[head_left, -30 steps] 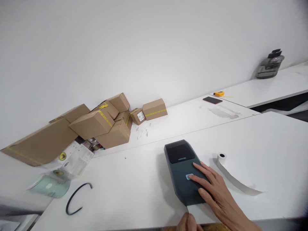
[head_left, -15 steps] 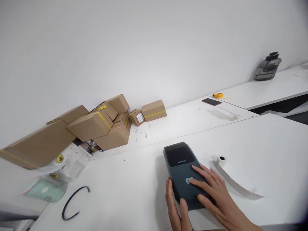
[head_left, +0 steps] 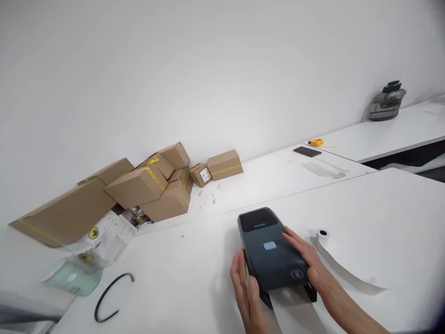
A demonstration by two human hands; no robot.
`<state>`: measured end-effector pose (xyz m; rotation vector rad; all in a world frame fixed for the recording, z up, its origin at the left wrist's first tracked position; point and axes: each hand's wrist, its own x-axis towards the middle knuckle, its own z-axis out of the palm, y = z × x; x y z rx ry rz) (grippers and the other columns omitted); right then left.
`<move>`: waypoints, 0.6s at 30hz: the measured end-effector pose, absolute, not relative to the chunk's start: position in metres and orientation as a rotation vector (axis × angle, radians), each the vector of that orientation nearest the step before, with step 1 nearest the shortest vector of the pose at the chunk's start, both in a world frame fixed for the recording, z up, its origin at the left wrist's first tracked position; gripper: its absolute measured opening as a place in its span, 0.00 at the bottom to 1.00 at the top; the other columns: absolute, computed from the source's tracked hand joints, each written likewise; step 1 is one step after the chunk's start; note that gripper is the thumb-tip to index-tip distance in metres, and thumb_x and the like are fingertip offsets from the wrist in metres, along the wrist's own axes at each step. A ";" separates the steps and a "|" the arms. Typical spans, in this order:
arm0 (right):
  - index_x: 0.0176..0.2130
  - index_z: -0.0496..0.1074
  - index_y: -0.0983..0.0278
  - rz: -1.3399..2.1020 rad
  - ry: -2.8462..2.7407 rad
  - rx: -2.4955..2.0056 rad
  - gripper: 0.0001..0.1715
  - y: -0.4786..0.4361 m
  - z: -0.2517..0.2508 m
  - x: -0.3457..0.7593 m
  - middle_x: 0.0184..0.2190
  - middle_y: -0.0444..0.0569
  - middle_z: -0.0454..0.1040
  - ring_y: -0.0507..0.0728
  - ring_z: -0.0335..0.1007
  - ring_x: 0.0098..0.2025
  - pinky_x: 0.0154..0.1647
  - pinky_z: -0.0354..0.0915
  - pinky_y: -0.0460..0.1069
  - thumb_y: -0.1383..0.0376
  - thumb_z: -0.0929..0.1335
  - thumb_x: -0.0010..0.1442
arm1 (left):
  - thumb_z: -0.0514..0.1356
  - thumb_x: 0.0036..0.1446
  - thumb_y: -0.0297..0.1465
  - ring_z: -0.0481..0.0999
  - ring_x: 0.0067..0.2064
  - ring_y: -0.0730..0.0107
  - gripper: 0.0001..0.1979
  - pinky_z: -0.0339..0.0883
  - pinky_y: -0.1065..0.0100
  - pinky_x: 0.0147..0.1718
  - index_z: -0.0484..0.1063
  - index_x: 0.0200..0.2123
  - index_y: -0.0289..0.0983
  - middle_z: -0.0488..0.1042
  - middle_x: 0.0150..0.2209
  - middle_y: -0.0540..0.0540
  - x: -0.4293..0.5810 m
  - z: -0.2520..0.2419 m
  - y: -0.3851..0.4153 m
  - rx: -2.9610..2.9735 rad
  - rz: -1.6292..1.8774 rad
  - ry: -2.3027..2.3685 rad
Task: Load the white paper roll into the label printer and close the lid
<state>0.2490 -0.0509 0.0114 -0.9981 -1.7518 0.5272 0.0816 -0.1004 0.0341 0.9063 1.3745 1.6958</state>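
Note:
A dark blue-grey printer (head_left: 274, 250), with a black window at its far end and a pale blue button, lies on the white table between my hands. My left hand (head_left: 248, 294) presses against its left side, thumb near the front corner. Along the right edge lies my right hand (head_left: 313, 264), fingers on the casing and thumb by the near corner. At the near end the cover stands raised, showing black parts below it. White paper (head_left: 295, 311) extends from there toward me. A small paper roll (head_left: 323, 234) with an unrolled strip sits right of the printer.
Cardboard boxes (head_left: 149, 183) are piled at the left against the wall. A black curved band (head_left: 104, 297) and a mint-green pouch (head_left: 74, 278) lie at front left. Farther back are a phone (head_left: 307, 151), a yellow tape measure (head_left: 316, 142) and a grey jug (head_left: 386, 104).
My right hand has moved off the button to the printer's right edge. The near end of the cover has come up, and white paper now shows beneath it.

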 end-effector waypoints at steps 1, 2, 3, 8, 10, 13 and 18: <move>0.68 0.55 0.53 0.495 -1.774 -0.969 0.32 -0.047 0.031 0.249 0.69 0.49 0.55 0.65 0.54 0.68 0.62 0.61 0.59 0.49 0.52 0.70 | 0.52 0.62 0.50 0.57 0.68 0.56 0.31 0.56 0.63 0.64 0.63 0.62 0.39 0.59 0.67 0.41 0.078 0.044 -0.094 0.935 1.719 1.360; 0.67 0.56 0.53 0.464 -1.812 -0.941 0.30 -0.041 0.049 0.247 0.68 0.49 0.56 0.64 0.55 0.67 0.62 0.61 0.59 0.51 0.53 0.70 | 0.52 0.62 0.49 0.59 0.68 0.57 0.29 0.57 0.64 0.63 0.66 0.60 0.39 0.59 0.67 0.42 0.074 0.053 -0.086 0.955 1.740 1.349; 0.66 0.59 0.53 0.392 -1.835 -0.884 0.29 -0.032 0.066 0.244 0.66 0.50 0.61 0.63 0.58 0.65 0.60 0.61 0.58 0.51 0.55 0.70 | 0.52 0.63 0.48 0.63 0.66 0.58 0.27 0.60 0.64 0.61 0.67 0.59 0.40 0.62 0.65 0.42 0.070 0.061 -0.076 0.952 1.760 1.318; 0.45 0.76 0.60 0.153 -1.736 -0.882 0.25 0.037 0.125 0.219 0.43 0.51 0.79 0.60 0.73 0.46 0.49 0.64 0.54 0.54 0.55 0.70 | 0.53 0.63 0.43 0.68 0.61 0.60 0.20 0.62 0.62 0.58 0.67 0.54 0.38 0.70 0.58 0.39 0.051 0.058 -0.018 1.064 1.720 1.479; 0.41 0.77 0.59 0.242 -1.741 -1.052 0.29 0.064 0.144 0.212 0.40 0.49 0.80 0.60 0.74 0.44 0.46 0.64 0.52 0.51 0.53 0.70 | 0.55 0.62 0.41 0.67 0.61 0.59 0.20 0.61 0.61 0.57 0.68 0.53 0.37 0.69 0.59 0.38 0.048 0.042 -0.002 1.172 1.538 1.572; 0.40 0.77 0.58 0.391 -1.774 -1.274 0.35 0.100 0.166 0.206 0.38 0.48 0.80 0.61 0.74 0.44 0.42 0.63 0.52 0.46 0.50 0.69 | 0.56 0.60 0.43 0.68 0.60 0.57 0.22 0.63 0.61 0.55 0.68 0.53 0.36 0.70 0.58 0.37 0.048 0.020 0.007 1.256 1.391 1.585; 0.37 0.78 0.61 0.446 -1.797 -1.354 0.38 0.149 0.180 0.200 0.37 0.53 0.80 0.65 0.74 0.42 0.40 0.63 0.53 0.41 0.52 0.66 | 0.55 0.61 0.46 0.65 0.61 0.55 0.26 0.63 0.62 0.54 0.67 0.57 0.39 0.66 0.62 0.38 0.050 0.010 -0.001 1.239 1.350 1.586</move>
